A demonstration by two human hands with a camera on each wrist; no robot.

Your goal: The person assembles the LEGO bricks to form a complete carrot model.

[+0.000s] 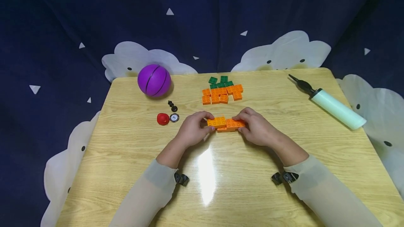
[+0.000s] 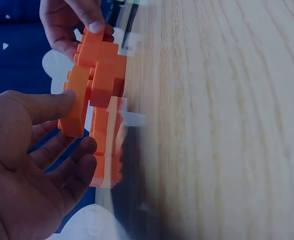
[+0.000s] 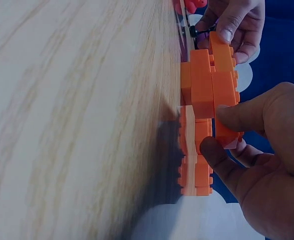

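Observation:
My left hand (image 1: 194, 128) pinches a light-orange building brick (image 1: 216, 121) between thumb and fingers. Opposite it, my right hand (image 1: 258, 128) pinches a darker orange brick (image 3: 224, 92) at its outer end. The two bricks lie end to end on top of another orange brick (image 2: 103, 82), whose lower front shows in the head view. In the left wrist view, studs show in a narrow gap under the light-orange brick, which looks slightly tilted. A further orange brick (image 3: 186, 80) sits at the bottom of the stack. The hands hide both outer ends.
Behind the hands are loose orange bricks (image 1: 215, 95) and green bricks (image 1: 221, 84). To the left lie a purple ball (image 1: 154, 80), a black chess-like piece (image 1: 172, 106), a small red hat (image 1: 162, 119) and a poker chip (image 1: 174, 117). A hand pump (image 1: 337, 108) lies right.

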